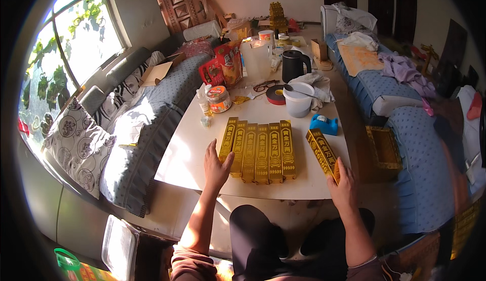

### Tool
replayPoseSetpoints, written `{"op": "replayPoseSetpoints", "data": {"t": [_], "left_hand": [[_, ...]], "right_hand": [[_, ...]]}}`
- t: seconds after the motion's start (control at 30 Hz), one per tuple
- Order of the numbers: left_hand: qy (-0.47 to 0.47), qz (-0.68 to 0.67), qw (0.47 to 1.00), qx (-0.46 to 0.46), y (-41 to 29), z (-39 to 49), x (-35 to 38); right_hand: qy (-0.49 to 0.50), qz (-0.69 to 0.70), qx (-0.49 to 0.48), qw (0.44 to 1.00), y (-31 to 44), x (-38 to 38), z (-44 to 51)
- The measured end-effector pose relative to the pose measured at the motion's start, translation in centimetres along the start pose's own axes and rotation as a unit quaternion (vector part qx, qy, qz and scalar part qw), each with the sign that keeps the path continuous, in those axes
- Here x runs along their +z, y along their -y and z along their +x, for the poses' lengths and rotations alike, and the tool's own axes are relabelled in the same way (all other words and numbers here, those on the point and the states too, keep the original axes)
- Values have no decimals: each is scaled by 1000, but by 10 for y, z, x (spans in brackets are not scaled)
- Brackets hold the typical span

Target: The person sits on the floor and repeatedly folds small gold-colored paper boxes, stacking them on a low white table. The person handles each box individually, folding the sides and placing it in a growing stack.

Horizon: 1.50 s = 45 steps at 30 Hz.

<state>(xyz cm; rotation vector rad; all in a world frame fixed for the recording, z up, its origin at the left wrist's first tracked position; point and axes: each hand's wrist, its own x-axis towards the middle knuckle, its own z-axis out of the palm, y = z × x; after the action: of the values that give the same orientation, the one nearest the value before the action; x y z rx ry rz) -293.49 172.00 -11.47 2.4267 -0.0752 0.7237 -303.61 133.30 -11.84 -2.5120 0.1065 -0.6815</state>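
Note:
Several long gold cardboard boxes (262, 152) bearing printed characters lie side by side on the white table, long sides together, their near ends slightly uneven. At the left end of this row, my left hand (217, 167) rests against the leftmost gold box (228, 138), fingers apart and thumb over its near part. My right hand (343, 184) grips the near end of a separate gold box (321, 150). That box lies tilted at the table's right side, apart from the row. A blue tape dispenser (324, 124) stands just beyond it.
Behind the row are a lidded plastic jar (219, 99), a roll of dark tape (276, 95), a white tub (298, 100) with a spoon, and a black electric kettle (293, 65). Blue-covered sofas (167, 95) flank the white table (182, 155). A gold open box (383, 148) sits at right.

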Motion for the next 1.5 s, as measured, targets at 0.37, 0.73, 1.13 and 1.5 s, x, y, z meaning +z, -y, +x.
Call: {"op": "replayPoseSetpoints", "data": {"t": [0.37, 0.73, 1.13, 1.5], "left_hand": [[152, -261, 942, -145, 37, -17, 33], [130, 102, 977, 138, -77, -80, -23], [176, 83, 958, 211, -83, -98, -8], [178, 87, 958, 205, -84, -100, -1]], "right_hand": [[123, 49, -39, 990, 47, 64, 9], [109, -42, -170, 979, 73, 17, -23], [90, -1, -220, 971, 64, 51, -37], [113, -2, -231, 966, 64, 47, -37]]}}
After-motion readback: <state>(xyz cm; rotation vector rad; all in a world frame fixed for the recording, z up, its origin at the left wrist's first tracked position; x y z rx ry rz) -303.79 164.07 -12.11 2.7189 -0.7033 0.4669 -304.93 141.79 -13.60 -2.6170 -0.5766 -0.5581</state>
